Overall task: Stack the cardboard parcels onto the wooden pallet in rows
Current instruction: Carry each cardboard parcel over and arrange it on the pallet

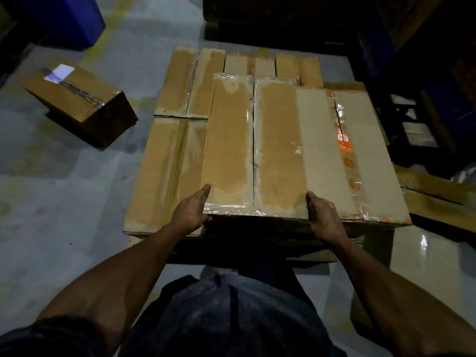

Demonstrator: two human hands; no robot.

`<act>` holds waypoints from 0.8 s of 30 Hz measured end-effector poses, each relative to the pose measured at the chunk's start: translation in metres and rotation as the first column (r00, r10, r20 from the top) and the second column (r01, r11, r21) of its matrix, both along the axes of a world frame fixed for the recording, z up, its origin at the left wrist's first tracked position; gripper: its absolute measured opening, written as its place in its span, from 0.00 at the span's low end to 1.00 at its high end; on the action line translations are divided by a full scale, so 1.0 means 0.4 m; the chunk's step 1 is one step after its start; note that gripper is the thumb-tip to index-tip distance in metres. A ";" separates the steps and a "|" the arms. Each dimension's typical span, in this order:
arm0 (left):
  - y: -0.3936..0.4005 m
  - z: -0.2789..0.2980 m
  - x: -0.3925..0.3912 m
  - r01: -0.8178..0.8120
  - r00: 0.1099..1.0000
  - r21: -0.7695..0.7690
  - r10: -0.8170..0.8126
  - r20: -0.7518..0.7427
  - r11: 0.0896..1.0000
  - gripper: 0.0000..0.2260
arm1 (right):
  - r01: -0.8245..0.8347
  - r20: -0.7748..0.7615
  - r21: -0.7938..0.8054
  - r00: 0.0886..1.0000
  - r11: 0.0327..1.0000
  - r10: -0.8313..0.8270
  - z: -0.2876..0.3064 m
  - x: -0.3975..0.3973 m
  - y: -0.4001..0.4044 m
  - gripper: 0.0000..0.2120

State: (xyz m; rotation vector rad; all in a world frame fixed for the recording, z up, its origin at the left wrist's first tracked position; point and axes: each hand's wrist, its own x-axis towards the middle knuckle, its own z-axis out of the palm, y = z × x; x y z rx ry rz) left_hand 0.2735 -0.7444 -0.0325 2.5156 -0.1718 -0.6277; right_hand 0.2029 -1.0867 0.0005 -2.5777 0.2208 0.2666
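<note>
A long cardboard parcel (253,143) taped with clear film lies on top of the stack, at its near middle. My left hand (190,212) grips its near left corner and my right hand (325,217) grips its near right corner. To its right, touching it, lies a paler parcel (360,161) with orange printed tape. A lower layer of parcels shows to the left (164,173) and behind (180,83). The wooden pallet (322,255) peeks out dark beneath the near edge.
A single taped parcel (79,99) with a white label sits on the grey floor at left. A blue bin (67,19) stands at the far left. Flat cardboard pieces (438,197) lie on the floor at right, beside dark racks.
</note>
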 end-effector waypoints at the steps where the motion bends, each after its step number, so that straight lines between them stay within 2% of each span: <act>1: 0.000 0.001 0.001 -0.015 1.000 -0.010 0.015 -0.005 1.000 0.46 | 0.001 0.004 0.017 1.000 1.000 -0.001 -0.003 0.000 0.000 0.30; 6: -0.007 0.003 -0.002 -0.019 1.000 0.025 0.018 0.012 1.000 0.47 | 0.072 -0.123 -0.019 0.990 0.997 -0.074 -0.056 -0.006 -0.012 0.42; 8: -0.008 0.004 -0.003 -0.021 1.000 0.033 0.021 0.014 0.999 0.47 | 0.110 -0.142 -0.022 0.984 0.994 -0.112 -0.065 -0.011 -0.006 0.44; 12: -0.010 0.009 -0.005 0.005 1.000 0.059 -0.006 0.015 0.998 0.46 | 0.079 -0.108 -0.069 0.990 0.994 -0.087 -0.063 -0.018 0.005 0.37; 16: -0.021 0.024 -0.002 0.032 0.999 0.142 -0.033 0.004 0.989 0.45 | -0.054 -0.080 -0.305 0.996 0.951 0.031 -0.060 -0.015 0.019 0.31; 19: -0.024 0.039 0.004 0.141 0.990 0.267 -0.138 -0.030 0.953 0.44 | -0.093 -0.119 -0.382 0.992 0.919 0.051 -0.053 -0.008 0.037 0.33; 22: -0.029 0.069 0.012 0.225 0.974 0.402 -0.221 -0.058 0.888 0.41 | -0.080 -0.214 -0.355 0.977 0.932 0.002 -0.034 0.012 0.071 0.37; 24: -0.031 0.094 0.018 0.245 0.968 0.450 -0.240 -0.069 0.859 0.38 | -0.095 -0.273 -0.364 0.962 0.926 -0.009 -0.013 0.029 0.097 0.35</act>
